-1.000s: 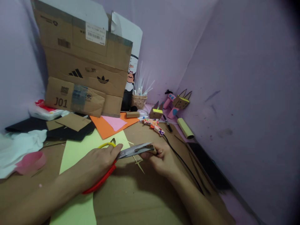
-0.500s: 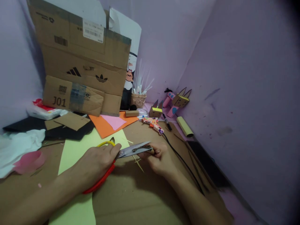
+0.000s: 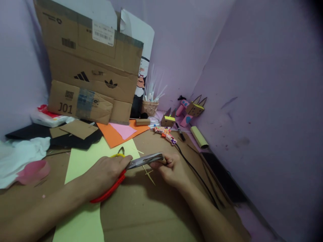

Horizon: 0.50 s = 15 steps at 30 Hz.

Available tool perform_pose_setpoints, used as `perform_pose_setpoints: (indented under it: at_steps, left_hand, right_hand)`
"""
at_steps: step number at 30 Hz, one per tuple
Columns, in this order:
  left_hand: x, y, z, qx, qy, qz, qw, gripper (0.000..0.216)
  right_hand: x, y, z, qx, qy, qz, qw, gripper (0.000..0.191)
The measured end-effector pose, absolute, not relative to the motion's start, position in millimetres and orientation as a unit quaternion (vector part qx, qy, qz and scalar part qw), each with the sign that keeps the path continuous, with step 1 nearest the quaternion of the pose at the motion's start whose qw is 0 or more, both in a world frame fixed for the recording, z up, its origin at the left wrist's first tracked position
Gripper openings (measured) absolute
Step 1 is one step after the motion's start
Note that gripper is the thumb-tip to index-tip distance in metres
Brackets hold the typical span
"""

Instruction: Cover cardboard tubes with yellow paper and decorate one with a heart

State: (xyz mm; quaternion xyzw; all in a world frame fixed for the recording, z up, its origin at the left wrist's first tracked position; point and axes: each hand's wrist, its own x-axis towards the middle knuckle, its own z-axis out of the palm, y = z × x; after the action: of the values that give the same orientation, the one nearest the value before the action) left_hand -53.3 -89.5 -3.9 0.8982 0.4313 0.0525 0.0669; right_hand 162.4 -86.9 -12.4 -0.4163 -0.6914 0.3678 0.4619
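Scissors (image 3: 131, 164) grasped in your left hand (image 3: 108, 171), blades at the small cardboard piece (image 3: 163, 160) pinched in your right hand (image 3: 175, 169). Light-green paper (image 3: 83, 218) lies beneath your left; beyond your right, a patterned glue gun (image 3: 165, 134), its black cord (image 3: 197, 173) curving close by.

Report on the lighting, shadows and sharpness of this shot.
Head view: dim light, no strong glare; head view: a soft shadow on the brown cardboard below the right hand; head view: large print legible on the box, but the pink band looks blurred; head view: the top-right corner darkens to black.
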Motion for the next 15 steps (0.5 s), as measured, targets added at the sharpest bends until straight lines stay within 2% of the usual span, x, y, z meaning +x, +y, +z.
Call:
perform_pose_setpoints:
  at_steps: [8,15]
  left_hand:
    - [-37,-102,1,0.879,0.474,-0.032,-0.036,0.039]
    - [-38,-100,-3,0.889,0.450,-0.025,-0.080,0.036]
  right_hand:
    - [159,-84,-27,-0.404,-0.697,0.360,0.470,0.013]
    - [155,-87,-27,-0.419,-0.679,0.372,0.474,0.012]
